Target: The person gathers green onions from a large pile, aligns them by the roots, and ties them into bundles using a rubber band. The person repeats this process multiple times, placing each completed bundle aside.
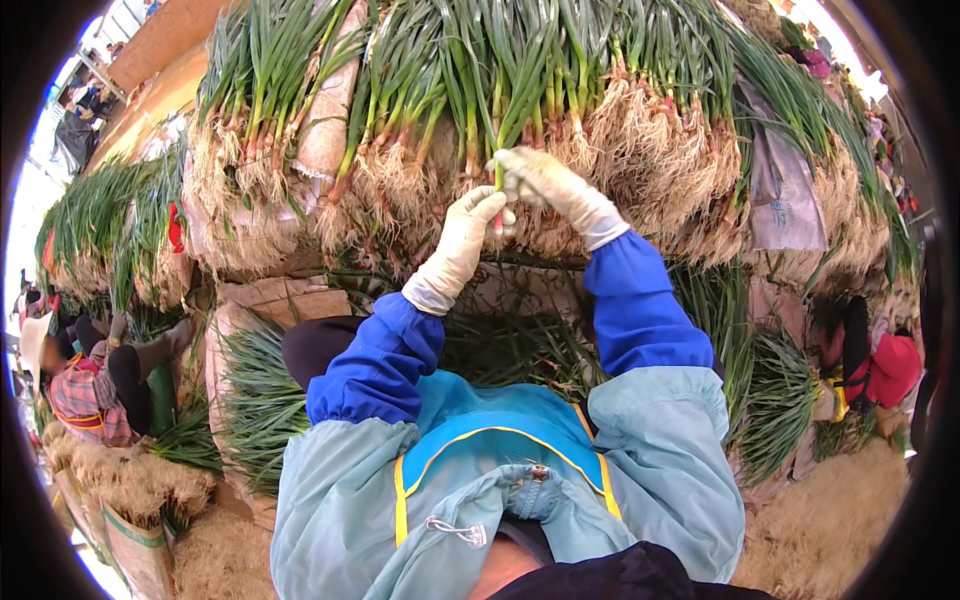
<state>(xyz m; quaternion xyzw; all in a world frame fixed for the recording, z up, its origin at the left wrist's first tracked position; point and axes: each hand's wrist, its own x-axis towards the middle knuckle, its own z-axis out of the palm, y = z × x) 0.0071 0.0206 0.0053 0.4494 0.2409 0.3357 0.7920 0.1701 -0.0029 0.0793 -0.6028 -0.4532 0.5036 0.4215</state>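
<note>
In a pale glove, my left hand grips the reddish lower stem of a green leafy plant, which looks like a scallion or green garlic. My right hand, gloved too, holds the same stem just above, with the leaves pointing away from me. Both hands are close together at the near edge of a long heap of such plants. The heap's pale, stringy roots face me. The held plant's lower end is partly hidden by my fingers.
Loose green plants lie at my left, and more at my right. A woven sack hangs over the heap's right part. A person in a plaid top sits far left; another in red is far right. Root piles lie behind.
</note>
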